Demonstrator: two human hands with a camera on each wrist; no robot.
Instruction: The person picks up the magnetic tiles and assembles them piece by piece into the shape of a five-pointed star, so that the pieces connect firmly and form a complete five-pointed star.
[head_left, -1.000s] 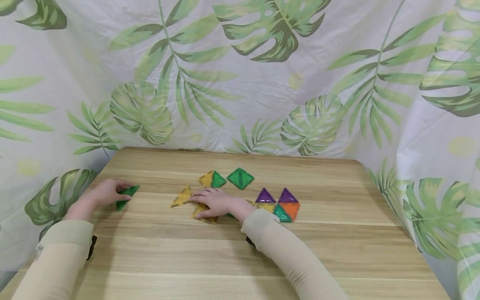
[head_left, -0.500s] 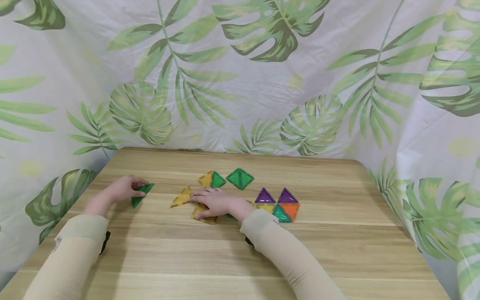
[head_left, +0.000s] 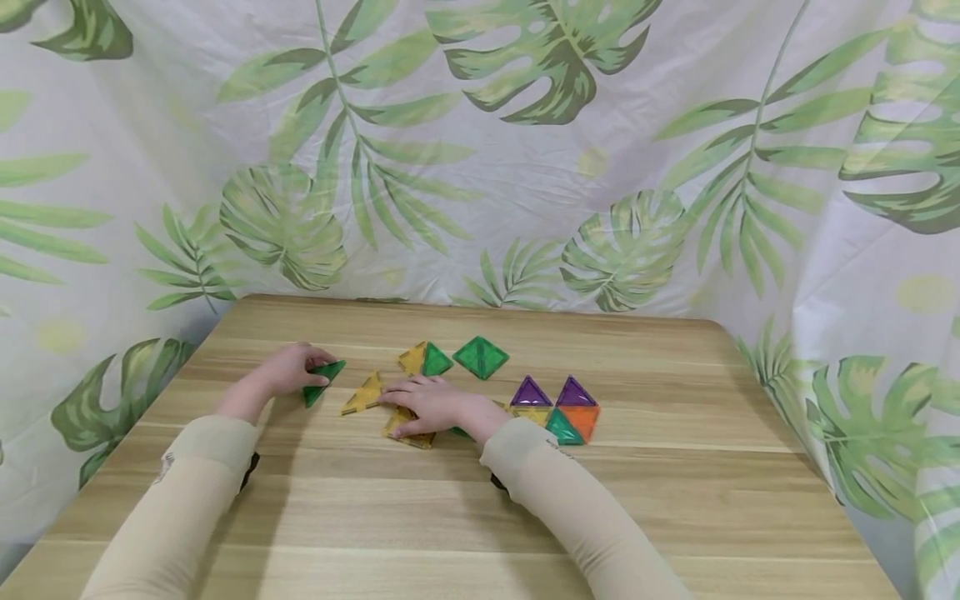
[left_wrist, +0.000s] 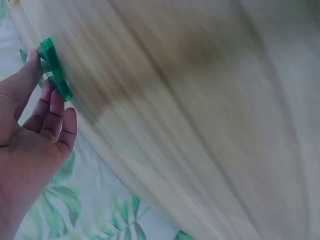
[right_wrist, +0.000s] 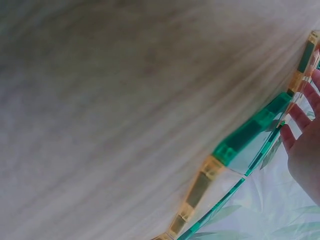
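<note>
My left hand (head_left: 288, 371) pinches a green triangular magnetic tile (head_left: 324, 383) between thumb and fingers, tilted close over the table. In the left wrist view the same green tile (left_wrist: 57, 72) shows edge-on at the fingertips. My right hand (head_left: 438, 406) lies with fingers extended over yellow tiles (head_left: 412, 437), partly hiding them. Just left of its fingertips is a yellow triangle (head_left: 365, 394), between the two hands. The right wrist view shows the side of a green tile (right_wrist: 252, 131) and a yellow tile (right_wrist: 196, 192) along the row by the right hand's fingers.
Behind the right hand lie a yellow triangle (head_left: 411, 359) joined to a green triangle (head_left: 436, 360), and a green diamond (head_left: 467, 357) of two tiles. To the right, purple triangles (head_left: 530, 394), an orange tile (head_left: 582, 419) and a green one (head_left: 564, 428) form a cluster. A leaf-patterned cloth (head_left: 517, 183) surrounds the table.
My left hand has carried the green tile rightward across the table, from the left edge to near the yellow triangle. The right hand and the other tiles have stayed in place.
</note>
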